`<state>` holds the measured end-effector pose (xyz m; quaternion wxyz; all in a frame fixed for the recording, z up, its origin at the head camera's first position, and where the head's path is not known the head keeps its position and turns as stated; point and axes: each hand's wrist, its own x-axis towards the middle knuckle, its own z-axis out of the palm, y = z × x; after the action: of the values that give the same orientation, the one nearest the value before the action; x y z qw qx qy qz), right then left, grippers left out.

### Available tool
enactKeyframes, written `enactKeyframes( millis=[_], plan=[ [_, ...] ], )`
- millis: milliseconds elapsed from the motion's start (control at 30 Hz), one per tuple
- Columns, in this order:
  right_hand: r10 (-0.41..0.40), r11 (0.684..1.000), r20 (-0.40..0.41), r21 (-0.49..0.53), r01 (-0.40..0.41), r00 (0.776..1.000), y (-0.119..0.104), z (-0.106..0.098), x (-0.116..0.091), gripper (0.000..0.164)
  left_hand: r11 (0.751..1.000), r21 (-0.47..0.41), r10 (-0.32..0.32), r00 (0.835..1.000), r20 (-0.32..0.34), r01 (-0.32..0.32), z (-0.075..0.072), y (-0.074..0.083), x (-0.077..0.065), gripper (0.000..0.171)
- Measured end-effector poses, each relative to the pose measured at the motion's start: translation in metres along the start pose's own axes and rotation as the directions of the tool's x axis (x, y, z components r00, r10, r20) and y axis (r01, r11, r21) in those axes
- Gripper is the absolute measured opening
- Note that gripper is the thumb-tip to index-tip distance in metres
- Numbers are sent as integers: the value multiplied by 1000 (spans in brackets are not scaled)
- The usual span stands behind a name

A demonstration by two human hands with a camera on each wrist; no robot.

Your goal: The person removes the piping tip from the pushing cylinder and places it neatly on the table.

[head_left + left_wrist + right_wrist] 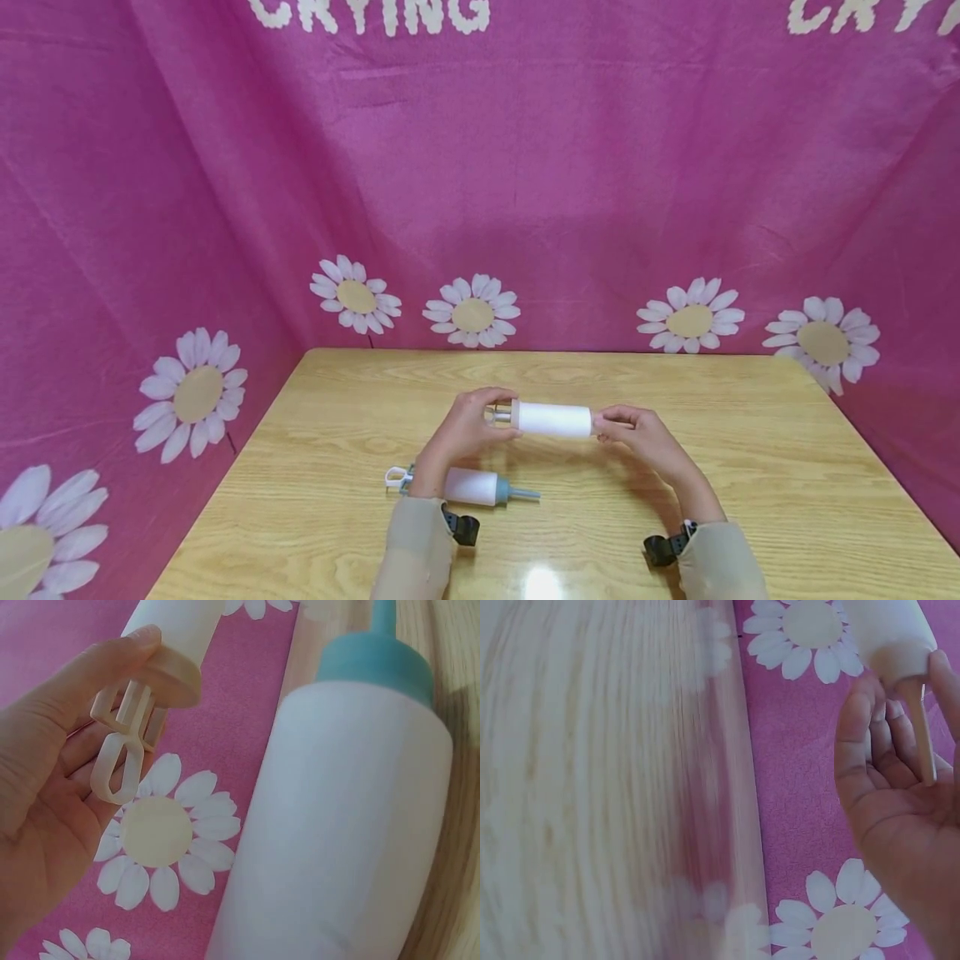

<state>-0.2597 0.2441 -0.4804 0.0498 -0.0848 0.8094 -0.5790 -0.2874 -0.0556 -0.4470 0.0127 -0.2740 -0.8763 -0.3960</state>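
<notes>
A white, syringe-like plastic dispenser [555, 419] is held level above the table between both hands. My left hand [474, 421] grips its collar at the left end, with thumb and fingers around the rim. Cream loop handles [120, 765] stick out from this end beside the palm. At the other end, my right hand [637, 429] holds the narrow tip end between thumb and fingers. A thin cream nozzle [922, 739] points down into the right palm. Below the left wrist lies a second such dispenser [471, 486], partly hidden by the forearm, with a teal cap [379, 664].
The wooden table [337, 542] stretches under both arms. A pink cloth [525, 167] with white daisies hangs behind it and at the sides. A black wrist camera [465, 529] sits by the left sleeve, another wrist camera [660, 550] by the right.
</notes>
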Motion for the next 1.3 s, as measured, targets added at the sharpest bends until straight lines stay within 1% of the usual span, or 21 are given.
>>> enactKeyframes(
  millis=[167,333,433,600,800,833,933,1033,1100,1200,1267,1300],
  plan=[
    [-30,999,-26,-22,30,999,0,1,-2,39,1000,0,-11,1000,4,11,-1,0,1,49],
    [-33,999,-43,11,34,999,0,3,-3,43,1000,-4,-11,1000,6,11,-1,-1,2,49],
    [-56,998,-64,20,57,996,1,4,-3,44,1000,-19,-21,1000,10,21,0,-3,2,50],
    [-91,995,-85,31,94,992,3,5,-4,45,999,-34,-18,1000,10,18,0,-4,2,51],
    [-111,992,-76,47,115,991,4,7,-6,47,999,-33,5,1000,10,-4,1,-6,1,51],
    [-118,991,-77,49,122,990,4,7,-6,48,1000,-23,18,1000,7,-18,1,-6,1,52],
    [-130,990,-95,43,134,987,3,6,-6,49,999,-24,31,999,7,-31,0,-7,0,53],
    [-94,995,-127,23,98,987,1,5,-6,45,999,-40,16,1000,15,-15,-1,-6,0,53],
    [-45,999,-142,18,48,989,-1,5,-4,45,998,-55,-2,1000,23,3,-2,-5,-1,53],
    [25,1000,-138,16,-23,990,-3,5,-3,53,998,-57,-6,1000,25,8,-2,-5,-1,53],
    [53,998,-123,26,-50,991,-4,6,-2,57,998,-62,-3,1000,27,5,-2,-5,-1,53],
    [53,998,-113,20,-51,992,-3,6,-2,57,998,-62,-3,1000,27,5,-2,-5,-1,53]
  ],
)
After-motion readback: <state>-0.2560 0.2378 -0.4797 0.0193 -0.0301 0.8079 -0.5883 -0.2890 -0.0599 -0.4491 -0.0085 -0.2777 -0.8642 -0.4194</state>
